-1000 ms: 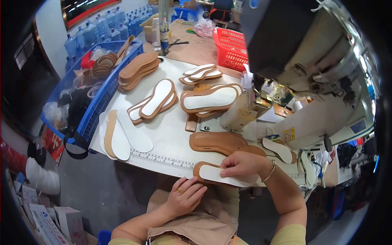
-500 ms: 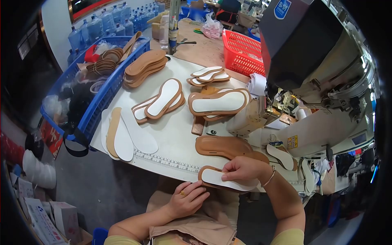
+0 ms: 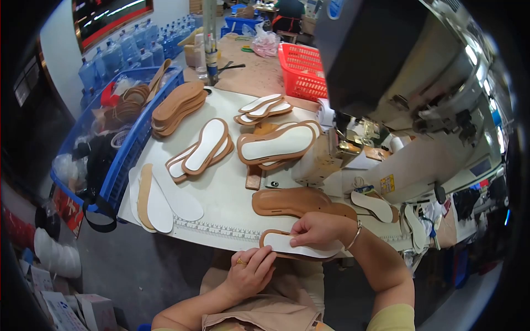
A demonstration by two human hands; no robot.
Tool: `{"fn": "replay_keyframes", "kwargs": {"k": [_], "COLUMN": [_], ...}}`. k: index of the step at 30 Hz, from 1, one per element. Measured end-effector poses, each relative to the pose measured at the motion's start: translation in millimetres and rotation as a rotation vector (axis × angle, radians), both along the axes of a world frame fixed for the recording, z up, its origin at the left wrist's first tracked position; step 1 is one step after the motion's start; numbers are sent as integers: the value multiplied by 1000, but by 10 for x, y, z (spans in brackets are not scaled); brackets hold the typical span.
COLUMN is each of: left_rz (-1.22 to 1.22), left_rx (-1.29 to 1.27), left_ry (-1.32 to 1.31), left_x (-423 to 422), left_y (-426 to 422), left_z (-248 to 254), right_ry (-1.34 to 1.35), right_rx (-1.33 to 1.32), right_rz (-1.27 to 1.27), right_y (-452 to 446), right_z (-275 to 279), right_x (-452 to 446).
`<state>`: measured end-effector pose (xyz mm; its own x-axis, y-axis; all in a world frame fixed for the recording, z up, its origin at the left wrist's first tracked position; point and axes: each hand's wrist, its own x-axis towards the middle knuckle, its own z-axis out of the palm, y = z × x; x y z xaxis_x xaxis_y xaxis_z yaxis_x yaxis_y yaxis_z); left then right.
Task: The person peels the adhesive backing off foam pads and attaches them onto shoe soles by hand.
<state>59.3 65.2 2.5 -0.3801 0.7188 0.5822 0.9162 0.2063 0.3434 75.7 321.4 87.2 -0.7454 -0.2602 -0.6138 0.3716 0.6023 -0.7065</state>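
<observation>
At the table's front edge lies a brown insole (image 3: 264, 237) with a white insole liner (image 3: 279, 241) on top. My right hand (image 3: 324, 229) grips it from above, thumb pressed on the white surface, fingers partly hidden. My left hand (image 3: 249, 271), with a ring, has its curled fingertips at the insole's near left edge; its thumb is out of sight. Just behind rest plain brown insoles (image 3: 290, 202). Farther back are a stack of white-topped insoles (image 3: 277, 144), another such pile (image 3: 207, 146) and smaller ones (image 3: 261, 105).
A sewing machine (image 3: 381, 165) stands at the right. Loose white liners (image 3: 160, 207) lie at the table's left, near a stack of brown insoles (image 3: 179, 105). A blue basket (image 3: 118, 179) is beyond the left edge; a red basket (image 3: 303, 85) stands behind. A ruler strip (image 3: 215, 230) runs along the front.
The view has shifted, so the table sits slightly lower and farther left. Both hands stay at the same insole, with the right thumb still pressing on the white liner.
</observation>
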Motion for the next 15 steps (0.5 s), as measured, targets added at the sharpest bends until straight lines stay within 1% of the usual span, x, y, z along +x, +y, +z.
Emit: {"fn": "replay_keyframes", "kwargs": {"k": [2, 4, 6, 9, 15], "left_rz": [-8, -5, -23, -30, -11], "left_rx": [-28, -72, -90, -107, -82], "left_ry": [5, 15, 17, 24, 41], "left_x": [-7, -15, -19, -19, -20], "left_y": [8, 20, 21, 24, 6], "left_z": [29, 90, 112, 128, 82], "right_ry": [40, 66, 73, 123, 151], "right_rx": [69, 65, 154, 213, 87], "right_rz": [40, 7, 18, -4, -114], "right_y": [-20, -6, 40, 182, 203], "right_z": [49, 106, 169, 156, 183], "right_x": [5, 46, 130, 265, 417]}}
